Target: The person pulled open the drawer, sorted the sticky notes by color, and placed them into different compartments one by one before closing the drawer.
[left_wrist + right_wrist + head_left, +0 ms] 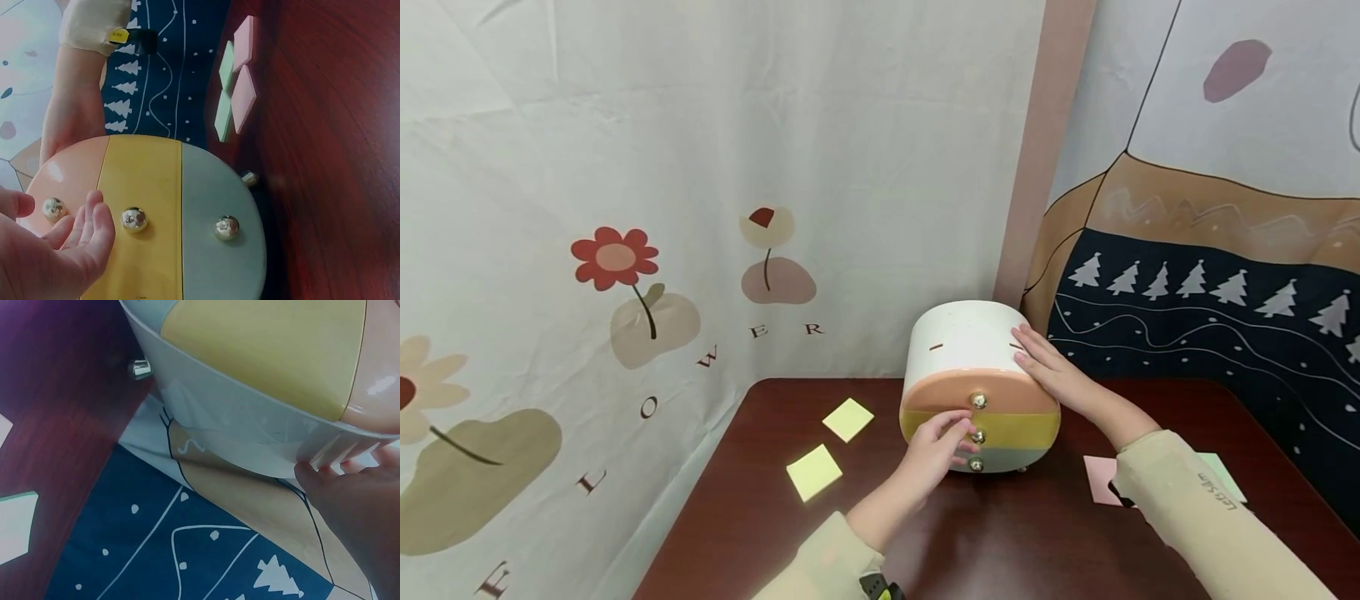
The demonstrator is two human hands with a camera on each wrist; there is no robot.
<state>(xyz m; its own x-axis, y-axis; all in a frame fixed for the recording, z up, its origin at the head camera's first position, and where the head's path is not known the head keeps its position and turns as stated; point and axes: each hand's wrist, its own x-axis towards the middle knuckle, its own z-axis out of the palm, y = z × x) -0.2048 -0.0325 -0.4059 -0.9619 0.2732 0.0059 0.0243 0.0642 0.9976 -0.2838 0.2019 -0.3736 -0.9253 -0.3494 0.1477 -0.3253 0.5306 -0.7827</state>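
Note:
A small rounded drawer cabinet (970,337) with a white shell stands on the table. Its front has an orange top drawer (940,387), a yellow middle drawer (1030,431) and a grey-green bottom drawer (209,262), each with a shiny round knob. All three drawer fronts look flush. My left hand (928,457) is at the front, thumb and fingers apart on either side of the top knob (54,209); no grip on it shows. My right hand (1054,367) rests on the shell's upper right side, fingers extended; in the right wrist view its fingertips (306,472) touch the white wall.
Two yellow sticky-note pads (848,419) lie left of the cabinet on the dark red table (1000,550). To the right are pink pads (244,100) and green pads (223,115). Printed cloth (887,167) hangs behind the table.

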